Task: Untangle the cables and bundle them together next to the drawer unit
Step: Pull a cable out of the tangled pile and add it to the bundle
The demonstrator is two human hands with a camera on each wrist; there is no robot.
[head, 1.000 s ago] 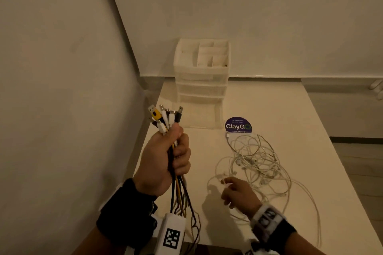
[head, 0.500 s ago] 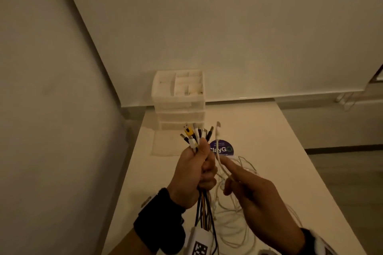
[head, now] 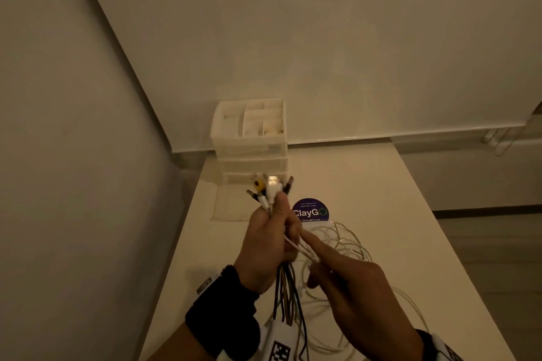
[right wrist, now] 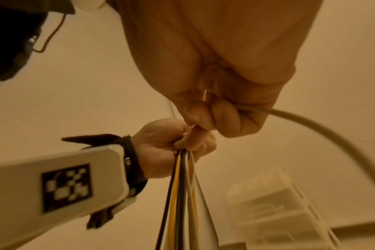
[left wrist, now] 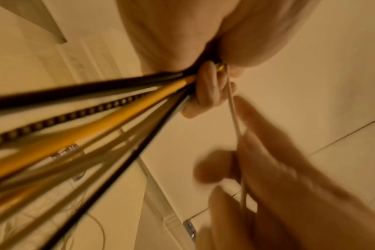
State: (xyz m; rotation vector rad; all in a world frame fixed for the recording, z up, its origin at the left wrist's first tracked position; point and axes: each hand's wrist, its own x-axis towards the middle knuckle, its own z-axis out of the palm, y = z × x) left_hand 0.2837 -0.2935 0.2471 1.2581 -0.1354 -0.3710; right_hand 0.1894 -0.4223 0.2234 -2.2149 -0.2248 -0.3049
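Gripping cable bundle (head: 286,287) w/ left hand (head: 265,246); right hand (head: 349,287) pinching white cable (head: 296,247).

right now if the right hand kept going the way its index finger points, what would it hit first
Most likely the left hand: the right hand, pinching a thin white cable, points its index finger up-left at the left hand's curled fingers, which grip the mixed black, yellow and white cable bundle. The gap looks tiny, though depth is unclear.

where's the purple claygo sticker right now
In the head view the purple ClayGo sticker lies on the table, just right of the left hand, between the drawer unit and the loose white cables.
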